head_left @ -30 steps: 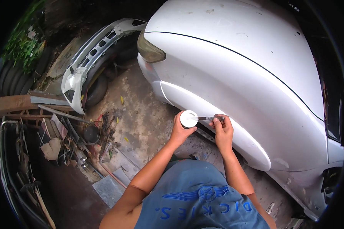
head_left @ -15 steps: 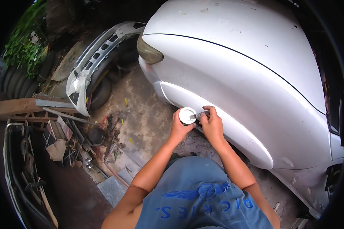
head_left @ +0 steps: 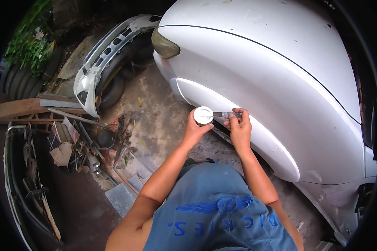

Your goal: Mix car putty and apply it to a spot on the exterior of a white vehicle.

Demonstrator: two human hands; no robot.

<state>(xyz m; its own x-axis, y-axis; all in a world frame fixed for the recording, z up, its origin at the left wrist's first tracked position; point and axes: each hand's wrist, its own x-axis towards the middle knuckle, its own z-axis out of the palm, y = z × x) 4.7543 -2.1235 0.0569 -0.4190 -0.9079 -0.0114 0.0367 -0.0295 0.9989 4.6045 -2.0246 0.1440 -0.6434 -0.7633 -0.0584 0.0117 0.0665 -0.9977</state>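
My left hand (head_left: pixel 193 130) is wrapped round a small round can (head_left: pixel 203 115) with white on top, most likely white paint. Its dark side shows below the rim. In my right hand (head_left: pixel 240 130) I pinch a slim flat tool (head_left: pixel 220 114) with a dark grey end and a dark handle. It lies nearly level, its tip at the can's right rim; whether it is a brush or a blade I cannot tell. Both hands are beside the white car's (head_left: pixel 255 79) wheel arch, where a bright white curved panel (head_left: pixel 238 121) covers the wheel opening.
A loose white bumper (head_left: pixel 88 79) lies at the far left over old tyres (head_left: pixel 113 93). Scrap wood and metal (head_left: pixel 77 146) are piled on the left, near a flat grey sheet (head_left: pixel 120 198). Dark bumper-like parts (head_left: pixel 19 180) stand at the left edge. The concrete floor is stained.
My right hand has shifted right and slightly up, drawing the tool to the can's right rim. The can has moved a little up and left in view. The whole view has shifted slightly.
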